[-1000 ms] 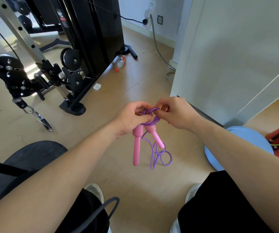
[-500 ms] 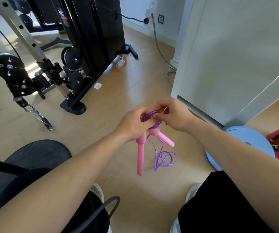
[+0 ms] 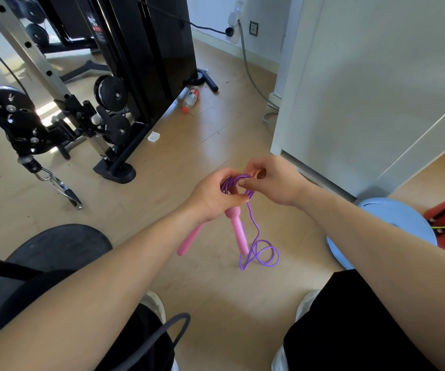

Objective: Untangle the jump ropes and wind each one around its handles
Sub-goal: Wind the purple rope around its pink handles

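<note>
Splayed wider now, pink handles [image 3: 238, 231] hang; left hand [image 3: 210, 196] and right hand [image 3: 276, 183] grip purple rope [image 3: 229, 183].

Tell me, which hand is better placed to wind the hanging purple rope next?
The right hand. It pinches the purple rope at the coil, with the loose part hanging just below. The left hand holds the pink handles, so it is occupied.

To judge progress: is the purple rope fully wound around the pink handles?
Partly: purple rope coils circle the pink handles; a loose loop hangs below.
</note>
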Demonstrator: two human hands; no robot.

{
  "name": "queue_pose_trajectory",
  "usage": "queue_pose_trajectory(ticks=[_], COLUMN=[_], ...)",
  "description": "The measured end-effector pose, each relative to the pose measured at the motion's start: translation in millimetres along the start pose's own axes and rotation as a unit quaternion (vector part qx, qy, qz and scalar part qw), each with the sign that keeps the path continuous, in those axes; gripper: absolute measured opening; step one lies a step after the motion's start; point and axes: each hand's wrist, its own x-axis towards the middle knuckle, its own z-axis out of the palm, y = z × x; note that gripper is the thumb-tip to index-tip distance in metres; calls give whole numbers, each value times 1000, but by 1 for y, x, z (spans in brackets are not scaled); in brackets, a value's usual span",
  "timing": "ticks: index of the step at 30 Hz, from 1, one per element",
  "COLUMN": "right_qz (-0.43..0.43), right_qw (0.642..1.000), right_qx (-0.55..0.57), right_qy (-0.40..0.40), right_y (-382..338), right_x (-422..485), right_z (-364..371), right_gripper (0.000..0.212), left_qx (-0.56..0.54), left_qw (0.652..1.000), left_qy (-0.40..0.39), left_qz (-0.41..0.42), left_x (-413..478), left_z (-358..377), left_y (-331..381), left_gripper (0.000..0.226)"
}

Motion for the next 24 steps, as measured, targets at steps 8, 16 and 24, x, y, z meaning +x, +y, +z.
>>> queue_pose_trajectory(ticks=[8,16,24], right_qz=[-23,47,77], right_qw=[991,955,984], right_qx=[-115,-259,-84], right_qy=[-57,-134,-134], right_y=[-16,-7,-3], right_x=[-6,-9,-9], right_z=[-2,-2,22], right_gripper=[19,41,55], left_qx=[91,-74,-278], left_qw=[995,995,958], left_qy=[-23,-45,36], left_qz=[-32,-43,-64], left_x=[-2,-3,5], left_z=[-5,-6,-12], left_y=[-15,-6,0], left_gripper=[27,41,36])
